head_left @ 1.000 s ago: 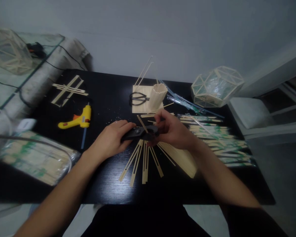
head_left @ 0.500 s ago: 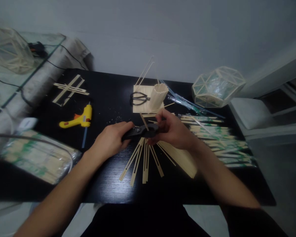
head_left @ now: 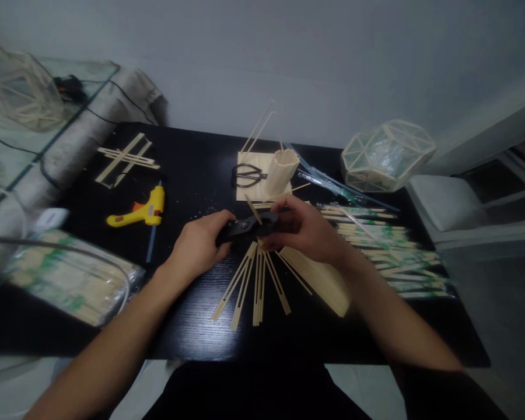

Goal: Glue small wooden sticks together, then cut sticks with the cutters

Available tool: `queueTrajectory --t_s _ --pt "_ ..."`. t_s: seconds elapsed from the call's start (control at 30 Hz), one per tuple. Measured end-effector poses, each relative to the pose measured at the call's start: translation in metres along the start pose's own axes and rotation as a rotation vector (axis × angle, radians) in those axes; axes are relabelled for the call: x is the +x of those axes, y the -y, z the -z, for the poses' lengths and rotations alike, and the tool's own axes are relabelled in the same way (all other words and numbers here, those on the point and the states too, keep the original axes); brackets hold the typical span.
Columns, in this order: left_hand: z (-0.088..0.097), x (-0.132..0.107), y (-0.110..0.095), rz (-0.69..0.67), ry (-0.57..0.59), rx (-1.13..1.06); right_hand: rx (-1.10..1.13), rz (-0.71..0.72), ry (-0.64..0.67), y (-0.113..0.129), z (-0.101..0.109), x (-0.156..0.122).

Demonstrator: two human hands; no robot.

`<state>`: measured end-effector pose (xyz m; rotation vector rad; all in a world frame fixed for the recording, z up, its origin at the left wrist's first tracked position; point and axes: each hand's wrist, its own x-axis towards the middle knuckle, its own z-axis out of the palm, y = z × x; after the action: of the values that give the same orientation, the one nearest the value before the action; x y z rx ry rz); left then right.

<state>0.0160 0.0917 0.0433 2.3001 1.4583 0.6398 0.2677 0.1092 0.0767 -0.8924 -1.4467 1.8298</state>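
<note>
My left hand [head_left: 201, 239] is closed around the left end of a dark hand tool [head_left: 240, 228], which looks like pliers or cutters with a round screw on it. My right hand [head_left: 306, 230] has its fingers bent around the tool's other end. A thin wooden stick [head_left: 252, 209] slants through the tool between both hands. Whether the right fingertips also touch the stick is hidden. Below them, narrow paired wooden strips [head_left: 258, 291] fan out over the black table [head_left: 188, 326]. A flat wooden panel [head_left: 321, 280] lies under my right wrist.
A square wooden base [head_left: 245, 189] carries a wooden cylinder [head_left: 282, 172] and black-handled scissors [head_left: 248, 175]. At left are a yellow glue gun [head_left: 142, 211], crossed sticks [head_left: 126, 157] and a bagged stick pack [head_left: 70, 280]. More sticks [head_left: 394, 251] and a faceted frame [head_left: 387, 154] are at right.
The tool and the stick in it have tilted slightly, the stick's upper end shifting left. My right fingers have moved a little along the tool. Things on the table stay put.
</note>
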Motion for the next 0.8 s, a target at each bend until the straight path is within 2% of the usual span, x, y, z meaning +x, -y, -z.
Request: queueTrajectory --t_s 0.1,0.17,0.3,0.4,0.6,0.8 --pt "0.0 0.0 0.001 0.064 -0.11 -0.021 -0.145 0.004 -0.03 -0.002 0.007 0.002" --pt "0.001 0.001 0.001 0.094 -0.159 -0.034 -0.355 0.0 -0.084 -0.003 0.014 0.004" --pt "0.001 0.003 0.001 0.066 -0.178 -0.014 -0.857 -0.057 -0.203 -0.009 0.027 0.007" --pt "-0.001 0.004 0.0 0.034 -0.164 0.05 -1.053 -0.119 -0.194 -0.014 0.03 0.009" --pt "-0.003 0.004 -0.001 0.084 -0.132 0.152 -1.128 -0.205 -0.117 -0.017 0.022 0.01" --pt "-0.001 0.004 -0.005 0.103 -0.048 0.067 -1.11 -0.123 -0.152 -0.021 0.019 0.009"
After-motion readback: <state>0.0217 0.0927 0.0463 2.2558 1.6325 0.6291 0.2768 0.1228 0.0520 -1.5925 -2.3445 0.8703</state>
